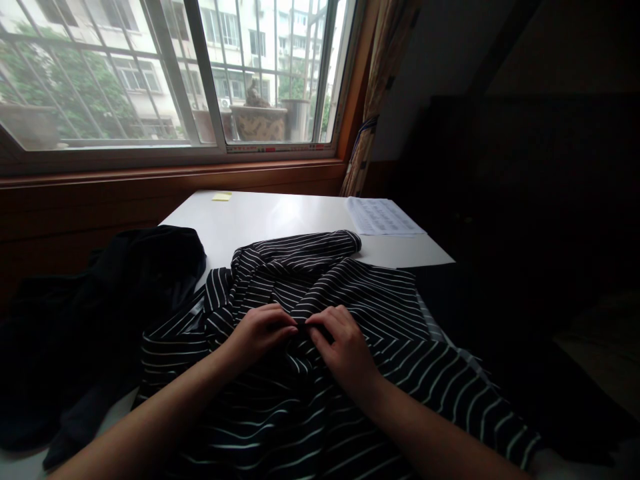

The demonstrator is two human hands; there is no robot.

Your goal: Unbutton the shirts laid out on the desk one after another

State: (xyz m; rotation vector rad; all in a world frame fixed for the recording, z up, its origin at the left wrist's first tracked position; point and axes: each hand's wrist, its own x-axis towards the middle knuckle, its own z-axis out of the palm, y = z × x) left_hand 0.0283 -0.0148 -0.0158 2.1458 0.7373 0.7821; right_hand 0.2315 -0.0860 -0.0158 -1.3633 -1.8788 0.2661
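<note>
A black shirt with thin white stripes [370,300] is spread over the near part of the white table [280,213]. One sleeve is folded across its far side. My left hand [263,328] pinches the fabric near the shirt's middle, fingers closed. Close beside it, my right hand [343,343] pinches the same edge between thumb and fingers. The fingertips of both hands nearly meet there. Whether a button lies between them is too dark to make out.
Dark clothing [150,280] lies heaped at the left. Printed sheets [385,217] rest at the table's far right corner, and a yellow sticky note [221,197] is at the far left. Behind the table are a barred window [220,73] and a tied curtain [373,100].
</note>
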